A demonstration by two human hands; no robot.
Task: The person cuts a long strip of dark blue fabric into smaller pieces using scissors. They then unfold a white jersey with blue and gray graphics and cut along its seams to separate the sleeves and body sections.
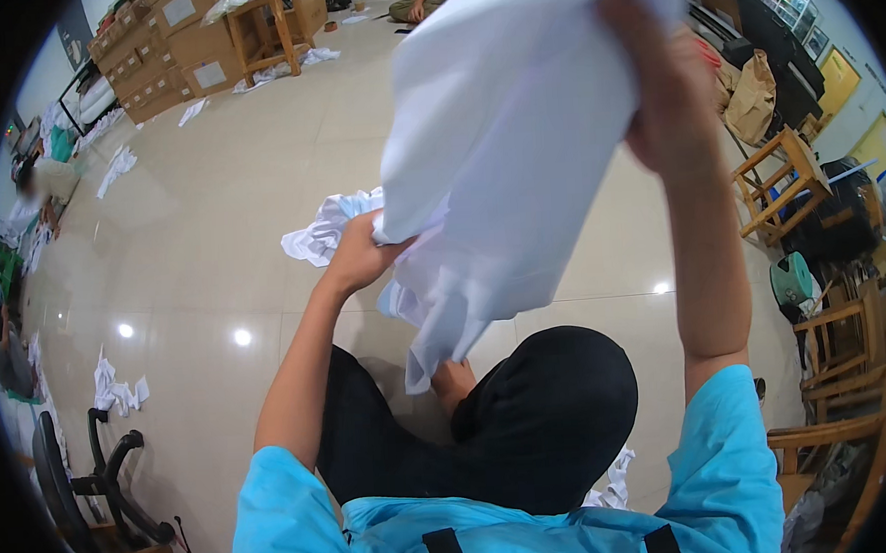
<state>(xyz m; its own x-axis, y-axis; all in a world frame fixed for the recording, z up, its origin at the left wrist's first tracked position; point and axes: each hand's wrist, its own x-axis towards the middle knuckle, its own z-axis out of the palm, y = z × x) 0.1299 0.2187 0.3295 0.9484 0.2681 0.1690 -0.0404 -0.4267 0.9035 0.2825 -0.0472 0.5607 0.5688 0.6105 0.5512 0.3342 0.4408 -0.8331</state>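
Note:
A large white cloth (516, 142) hangs in the air in front of me, held by both hands. My right hand (663, 85) is raised high and grips its upper edge. My left hand (362, 251) pinches its lower left corner, lower down. The cloth's bottom end bunches and dangles above my knees in black trousers (540, 412). A crumpled white cloth (326, 233) lies on the floor just beyond my left hand.
Glossy beige tiled floor (201, 239) with scattered white cloths (118, 389). Black office chair (83, 486) at lower left. Wooden stools (784, 184) and chairs along the right. Stacked cardboard boxes (166, 51) and a wooden stool far left. A seated person (419, 2) at the far end.

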